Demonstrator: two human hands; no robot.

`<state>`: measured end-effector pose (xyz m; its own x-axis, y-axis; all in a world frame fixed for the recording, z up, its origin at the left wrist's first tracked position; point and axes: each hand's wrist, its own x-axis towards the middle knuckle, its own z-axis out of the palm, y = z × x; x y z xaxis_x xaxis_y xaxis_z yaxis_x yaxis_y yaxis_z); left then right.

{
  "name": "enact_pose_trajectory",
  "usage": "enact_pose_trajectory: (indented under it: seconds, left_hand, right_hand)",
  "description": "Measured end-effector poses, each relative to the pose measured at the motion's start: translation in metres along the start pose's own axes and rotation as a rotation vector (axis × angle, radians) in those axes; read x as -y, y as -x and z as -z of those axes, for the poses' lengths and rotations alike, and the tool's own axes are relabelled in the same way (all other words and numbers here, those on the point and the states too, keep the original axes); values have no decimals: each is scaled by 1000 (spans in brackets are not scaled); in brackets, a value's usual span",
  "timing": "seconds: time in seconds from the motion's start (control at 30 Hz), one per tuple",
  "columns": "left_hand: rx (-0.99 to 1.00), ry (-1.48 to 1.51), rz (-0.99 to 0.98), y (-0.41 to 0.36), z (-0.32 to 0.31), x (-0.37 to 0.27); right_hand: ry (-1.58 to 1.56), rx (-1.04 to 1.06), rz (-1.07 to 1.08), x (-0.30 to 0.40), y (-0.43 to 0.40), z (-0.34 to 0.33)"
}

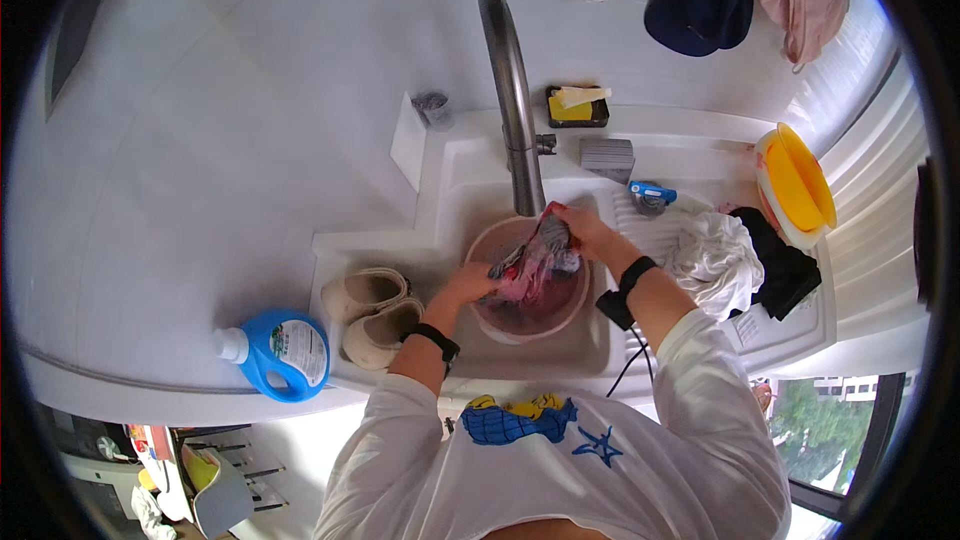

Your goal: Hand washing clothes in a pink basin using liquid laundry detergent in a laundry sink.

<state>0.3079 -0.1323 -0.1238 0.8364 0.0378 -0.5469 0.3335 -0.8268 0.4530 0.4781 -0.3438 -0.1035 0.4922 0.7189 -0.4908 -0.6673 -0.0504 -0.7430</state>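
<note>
A red, pink and grey cloth [534, 270] is stretched between my two hands over a round pink basin [480, 322] in the white sink. My left hand [474, 283] grips the cloth's lower left part near the basin's rim. Higher up, my right hand [583, 231] holds its upper right part, just below the spout of the metal faucet [512, 90]. Reddish, wet-looking contents show in the basin beneath the cloth. Whether water runs from the faucet cannot be told.
Beige shoes [367, 296] and a blue detergent bottle [300, 356] stand left. At right lie white cloth [716, 262], black cloth [787, 270], a blue-handled brush [652, 192] and yellow and white basins [799, 180]. A soap dish [577, 120] sits behind the sink.
</note>
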Motion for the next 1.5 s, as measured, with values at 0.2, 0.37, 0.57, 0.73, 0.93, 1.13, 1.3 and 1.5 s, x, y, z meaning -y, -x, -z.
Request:
enact_pose_trajectory:
  seconds: [0.2, 0.37, 0.57, 0.73, 0.93, 1.13, 1.3, 1.5]
  left_hand:
    - [-357, 1373, 301, -24, -15, -51]
    - [-498, 512, 138, -97, -92, -9]
    - [-391, 370, 283, -95, -122, 43]
    - [-401, 264, 378, -139, -155, 95]
    - [-473, 1815, 311, -79, -75, -36]
    - [-311, 1932, 167, -63, -71, 0]
    - [-213, 1554, -358, -36, -73, -35]
    - [-190, 1993, -206, -84, -113, 35]
  right_hand:
    - [671, -390, 233, -86, -54, 24]
    - [1537, -493, 687, -158, -65, 13]
    - [1702, -99, 328, -133, -53, -5]
    - [1169, -257, 358, -131, -76, -7]
    - [709, -61, 26, -143, -99, 14]
    - [914, 49, 335, -104, -11, -64]
    - [1078, -98, 304, -63, 43, -75]
    - [1492, -114, 508, -52, 23, -108]
